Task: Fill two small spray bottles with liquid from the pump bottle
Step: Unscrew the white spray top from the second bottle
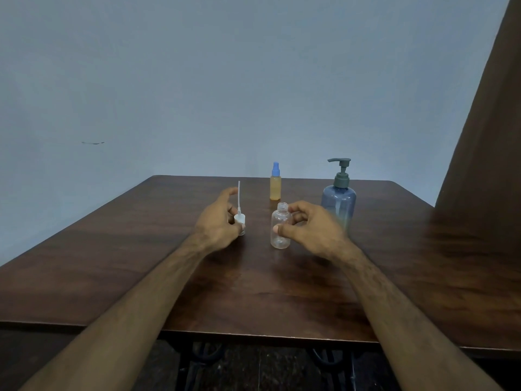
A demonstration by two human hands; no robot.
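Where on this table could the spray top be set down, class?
Bare wood lies left of the left hand, and near the table front edge between the forearms. It is crowded around the clear bottle, amber bottle and pump bottle.

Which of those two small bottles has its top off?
The clear small bottle in the right hand: its neck is bare. The yellowish one behind wears a blue cap.

No legible text, label, brand, number or sign anywhere in the view. Nothing can be read on the translucent blue pump bottle with grey pump head (pixel 339 204), right of centre, nor on the small amber-filled spray bottle with blue cap (pixel 275 183) or the clear uncapped small plastic bottle (pixel 280 228) at centre.
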